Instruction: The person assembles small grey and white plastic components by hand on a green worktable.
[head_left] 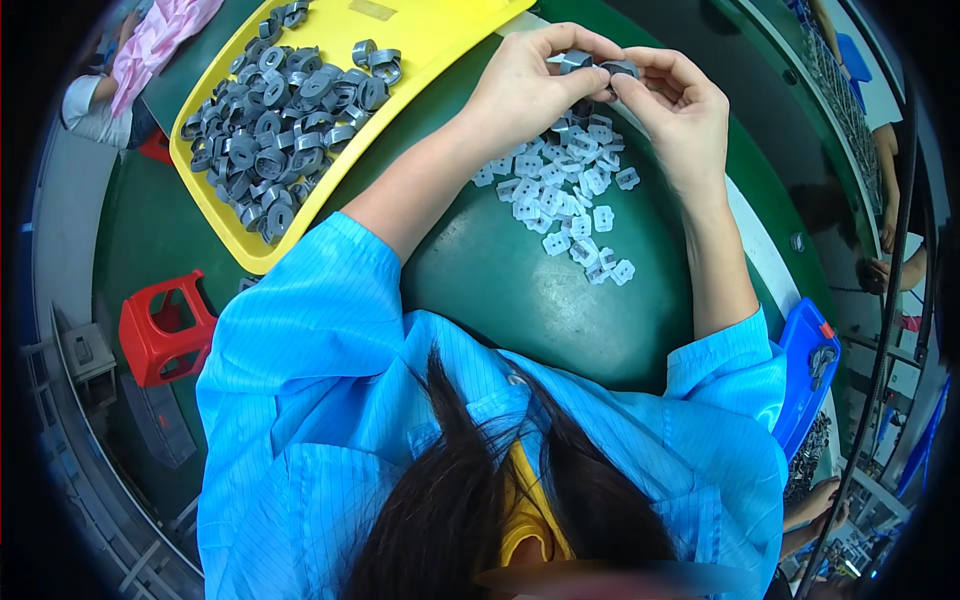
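Both my hands are raised close together at the far side of the green table [490, 290]. Between the thumb and fingers of my left hand [525, 85] is a grey plastic ring-shaped part [574, 61]. My right hand [685, 110] pinches a darker grey part [624, 69], its fingertips almost meeting the left thumb. Fingers partly cover both pieces, so I cannot tell whether they are joined. Just below the hands lies a loose heap of small translucent white plastic pieces [565, 185]. Left of my left arm, a yellow tray [430, 35] holds many grey ring-shaped parts [270, 130].
A red plastic stool [165, 330] stands on the floor at the left. At the right is a blue tray [797, 365] with some grey parts in it. Other people's arms [886, 180] show along the right edge, and pink cloth [160, 45] at the upper left.
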